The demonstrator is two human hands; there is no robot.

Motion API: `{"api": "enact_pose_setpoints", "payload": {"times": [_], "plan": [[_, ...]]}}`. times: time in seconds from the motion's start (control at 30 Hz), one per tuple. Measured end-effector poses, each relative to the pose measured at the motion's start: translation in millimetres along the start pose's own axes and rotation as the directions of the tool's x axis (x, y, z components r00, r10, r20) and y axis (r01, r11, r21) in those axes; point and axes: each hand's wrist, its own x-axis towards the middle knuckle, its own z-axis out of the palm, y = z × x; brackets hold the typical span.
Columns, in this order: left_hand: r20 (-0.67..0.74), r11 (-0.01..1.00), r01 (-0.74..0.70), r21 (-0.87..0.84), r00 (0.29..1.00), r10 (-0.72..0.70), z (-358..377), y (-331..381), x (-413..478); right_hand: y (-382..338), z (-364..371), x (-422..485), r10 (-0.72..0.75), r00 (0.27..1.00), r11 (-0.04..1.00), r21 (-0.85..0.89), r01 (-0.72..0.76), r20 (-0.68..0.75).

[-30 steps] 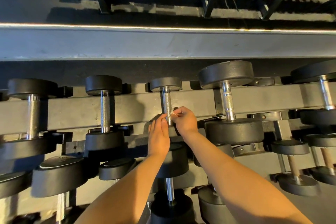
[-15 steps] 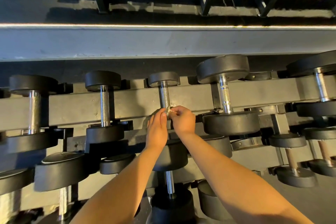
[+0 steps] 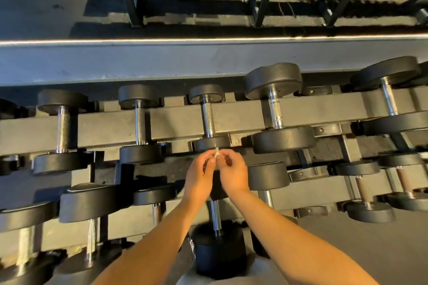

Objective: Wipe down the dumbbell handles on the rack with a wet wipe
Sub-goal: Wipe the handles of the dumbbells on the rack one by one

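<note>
Both hands meet just below centre in my head view: the left hand [image 3: 198, 179] and right hand [image 3: 233, 176] pinch the crumpled wet wipe [image 3: 217, 153] between curled fingers. It sits at 6 o'clock from the middle dumbbell handle [image 3: 207, 120] on the rack [image 3: 243, 116], just beside that dumbbell's near head.

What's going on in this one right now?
A person stands over a dumbbell rack. The left hand and the right hand both pinch a small white wipe between their fingertips, just in front of the near head of a small dumbbell on the top row. Its knurled handle is bare; neither hand touches it.
</note>
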Motion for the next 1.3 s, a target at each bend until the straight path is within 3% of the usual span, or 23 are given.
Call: {"api": "enact_pose_setpoints", "payload": {"times": [0.33,0.43,0.53,0.67,0.77,0.97,1.13,1.3], "plan": [[-0.096,0.993,0.11,0.029,0.99,-0.107,63,-46,-74,79,-24,-42,0.227,0.969,0.972,0.045,-0.232,0.103],[-0.186,0.986,0.142,-0.088,0.97,-0.157,87,-65,-97,105,-32,-57,0.271,0.95,0.946,0.14,-0.293,0.157],[-0.216,0.971,0.173,-0.165,0.954,-0.207,109,-82,-121,138,-39,-66,0.232,0.964,0.972,-0.071,-0.224,0.131],[-0.249,0.938,0.254,-0.234,0.917,-0.311,126,-97,-140,172,-43,-77,0.196,0.962,0.979,-0.095,-0.181,0.189],[-0.312,0.942,0.289,-0.168,0.891,-0.329,131,-112,-145,191,-38,-79,0.187,0.959,0.979,-0.123,-0.163,0.212],[-0.404,0.93,0.365,-0.04,0.845,-0.349,142,-161,-132,238,-26,-64,0.18,0.959,0.981,-0.112,-0.158,0.218],[-0.468,0.926,0.376,-0.04,0.811,-0.35,143,-195,-96,269,-4,-48,0.199,0.956,0.98,-0.016,-0.201,0.213],[-0.449,0.933,0.341,-0.113,0.82,-0.354,144,-216,-60,285,12,-43,0.179,0.968,0.979,0.07,-0.193,0.175]]}}
